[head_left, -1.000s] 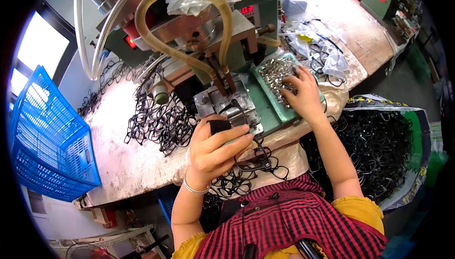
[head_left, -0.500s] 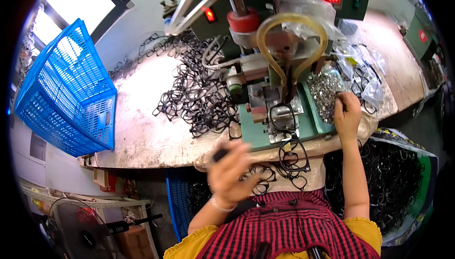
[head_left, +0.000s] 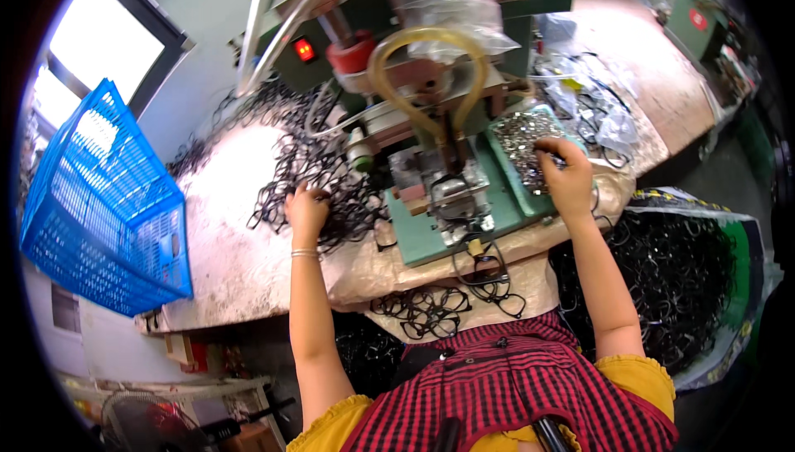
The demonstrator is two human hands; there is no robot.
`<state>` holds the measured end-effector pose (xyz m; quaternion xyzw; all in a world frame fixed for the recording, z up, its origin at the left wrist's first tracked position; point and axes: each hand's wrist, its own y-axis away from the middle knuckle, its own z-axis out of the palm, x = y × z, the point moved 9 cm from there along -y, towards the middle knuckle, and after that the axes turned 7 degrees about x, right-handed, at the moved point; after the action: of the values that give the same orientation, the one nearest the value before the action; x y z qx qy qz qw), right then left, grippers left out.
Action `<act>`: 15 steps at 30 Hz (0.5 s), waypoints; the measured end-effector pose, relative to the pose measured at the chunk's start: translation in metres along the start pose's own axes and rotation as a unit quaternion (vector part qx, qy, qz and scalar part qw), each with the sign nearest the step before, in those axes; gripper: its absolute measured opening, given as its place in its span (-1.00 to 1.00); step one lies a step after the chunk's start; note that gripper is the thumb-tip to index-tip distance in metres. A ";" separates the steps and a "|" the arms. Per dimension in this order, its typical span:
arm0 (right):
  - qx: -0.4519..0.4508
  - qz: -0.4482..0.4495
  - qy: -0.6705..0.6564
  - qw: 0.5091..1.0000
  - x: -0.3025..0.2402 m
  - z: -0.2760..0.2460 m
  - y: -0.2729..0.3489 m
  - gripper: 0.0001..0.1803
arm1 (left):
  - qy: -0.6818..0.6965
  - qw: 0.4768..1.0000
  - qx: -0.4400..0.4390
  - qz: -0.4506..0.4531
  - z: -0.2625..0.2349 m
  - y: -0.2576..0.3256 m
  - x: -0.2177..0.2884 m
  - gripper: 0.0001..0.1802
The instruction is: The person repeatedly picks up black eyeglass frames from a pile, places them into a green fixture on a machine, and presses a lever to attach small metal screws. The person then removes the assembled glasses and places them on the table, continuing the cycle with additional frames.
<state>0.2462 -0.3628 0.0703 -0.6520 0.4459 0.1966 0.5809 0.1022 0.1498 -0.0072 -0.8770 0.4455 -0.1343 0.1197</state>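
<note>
My left hand [head_left: 306, 210] reaches into a heap of black spectacle frames [head_left: 308, 172] on the worktable, its fingers curled down on the frames. My right hand [head_left: 565, 177] rests on a pile of small shiny metal parts [head_left: 520, 139] that lies on the green base [head_left: 418, 235] of a press machine [head_left: 431, 113]. The fingers press into the parts; what they pinch is hidden. More black frames [head_left: 431, 311] lie on my lap and hang off the table edge in front of the machine.
A blue plastic crate [head_left: 99, 212] stands at the table's left end. A yellowish hose [head_left: 426, 46] loops over the machine. A large bag of black frames [head_left: 671, 270] sits at my right. Clear plastic bags [head_left: 592, 104] lie behind the metal parts.
My left hand left the machine's front, swung down and left, and now sits on the frame heap. My right hand stayed on the metal parts. My head turned left.
</note>
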 end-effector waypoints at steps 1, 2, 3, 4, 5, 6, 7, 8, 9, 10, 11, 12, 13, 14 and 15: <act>0.013 0.005 0.015 1.000 0.006 -0.011 0.004 -0.85 | 0.036 0.999 0.034 0.005 0.003 -0.002 -0.002 -0.80; 0.022 0.009 0.026 0.999 0.011 -0.021 0.009 -0.84 | 0.070 0.995 0.068 0.004 0.003 -0.003 -0.006 -0.75; 0.019 -0.011 0.053 0.998 0.012 -0.031 0.013 -0.84 | 0.112 0.987 0.111 0.037 -0.008 0.002 -0.004 -0.77; 0.030 0.000 0.076 0.997 0.018 -0.044 0.019 -0.85 | 0.154 0.974 0.153 0.068 -0.020 0.005 -0.005 -0.79; 0.035 0.008 0.095 0.995 0.021 -0.054 0.025 -0.85 | 0.172 0.958 0.210 0.089 -0.042 0.012 -0.006 -0.81; 0.041 0.012 0.112 0.993 0.023 -0.062 0.028 -0.85 | 0.190 0.938 0.270 0.109 -0.067 0.021 -0.005 -0.82; 0.050 0.029 0.099 0.993 0.029 -0.070 0.032 -0.85 | 0.262 0.923 0.276 0.049 -0.078 0.021 -0.007 -0.82; 0.036 0.036 0.076 0.996 0.025 -0.070 0.030 -0.85 | 0.328 0.903 0.279 -0.011 -0.092 0.024 -0.010 -0.79; 0.020 0.043 0.049 0.998 0.014 -0.065 0.029 -0.84 | 0.383 0.861 0.334 0.029 -0.120 0.032 0.010 -0.74; 0.004 0.052 0.020 0.998 0.001 -0.058 0.028 -0.84 | 0.348 0.869 0.352 0.013 -0.138 0.039 0.020 -0.74; -0.021 0.047 -0.016 0.999 -0.014 -0.045 0.025 -0.84 | 0.343 0.870 0.354 -0.001 -0.141 0.041 0.026 -0.73; -0.052 0.033 -0.048 0.997 -0.033 -0.030 0.020 -0.84 | 0.337 0.870 0.358 -0.015 -0.143 0.040 0.031 -0.72; -0.083 0.017 -0.082 0.993 -0.055 -0.013 0.015 -0.84 | 0.340 0.866 0.366 0.003 -0.142 0.038 0.038 -0.72; -0.110 -0.012 -0.119 0.987 -0.077 0.003 0.009 -0.84 | 0.347 0.870 0.351 -0.003 -0.138 0.035 0.041 -0.72; -0.107 -0.027 -0.143 0.984 -0.089 0.016 0.005 -0.85 | 0.369 0.865 0.340 -0.013 -0.129 0.031 0.039 -0.73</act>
<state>0.1993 -0.3158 0.1324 -0.6870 0.3169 0.3190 0.5709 0.0568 0.0887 0.1087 -0.6743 0.3726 -0.5925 0.2354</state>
